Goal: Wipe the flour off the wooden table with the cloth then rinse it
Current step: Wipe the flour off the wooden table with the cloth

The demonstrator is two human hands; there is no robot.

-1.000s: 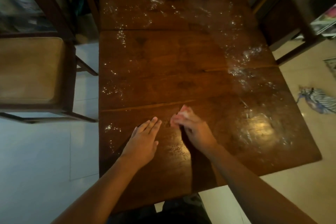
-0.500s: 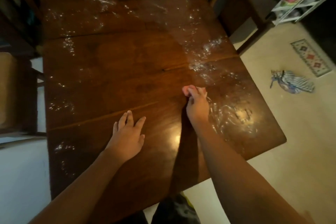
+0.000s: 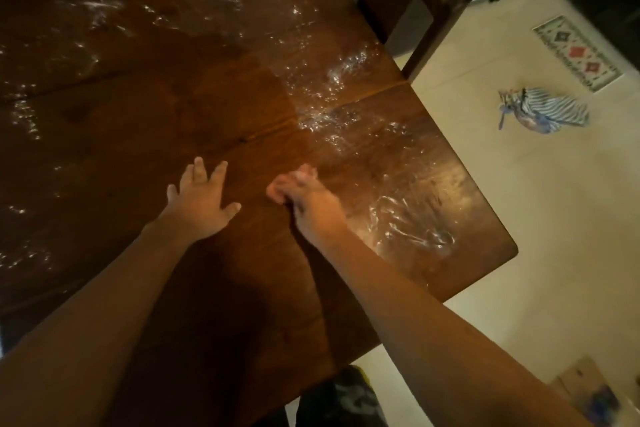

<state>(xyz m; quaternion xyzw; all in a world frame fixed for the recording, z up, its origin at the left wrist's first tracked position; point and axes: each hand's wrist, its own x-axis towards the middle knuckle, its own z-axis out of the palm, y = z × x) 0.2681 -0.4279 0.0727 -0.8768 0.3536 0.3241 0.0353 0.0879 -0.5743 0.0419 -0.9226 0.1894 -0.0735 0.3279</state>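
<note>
The right hand (image 3: 308,201) has slid left, off the flour streaks (image 3: 408,229), fingers curled, whether round anything I cannot tell; the left hand (image 3: 201,199) lies flat, fingers spread, on the wooden surface (image 3: 173,114).

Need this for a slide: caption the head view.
Left hand flat on the flour-streaked wooden table, right hand curled beside it; striped cloth on the floor.
</note>
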